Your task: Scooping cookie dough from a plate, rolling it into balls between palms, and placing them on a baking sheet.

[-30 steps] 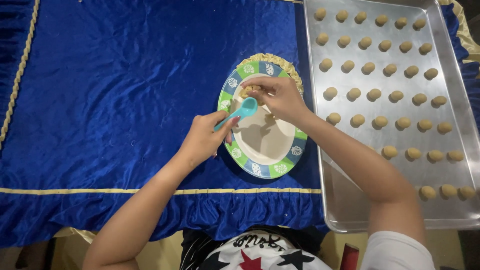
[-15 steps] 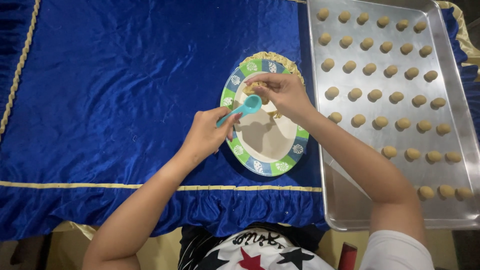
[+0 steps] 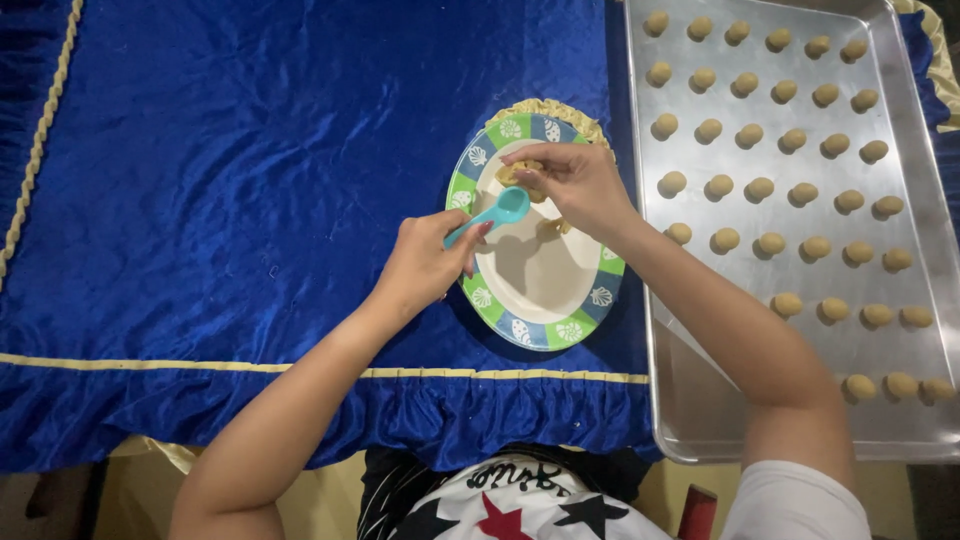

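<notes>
Near the front edge of the table (image 3: 200, 150), draped in a blue cloth, sits a paper plate (image 3: 535, 330) with a green and blue rim. Over its far side the right hand (image 3: 575, 180) has its fingers pinched shut on a small lump of dough (image 3: 518, 176), held above the plate so any crumbs land there. The left hand (image 3: 425, 262) has its fingers curled closed around the handle of a teal spoon (image 3: 498, 212), whose bowl points up toward the lump, close enough to meet it. Just beside the plate, along the table's right edge, a metal tray (image 3: 700, 400) carries rows of dough balls (image 3: 760, 188), spaced apart so they do not touch.
</notes>
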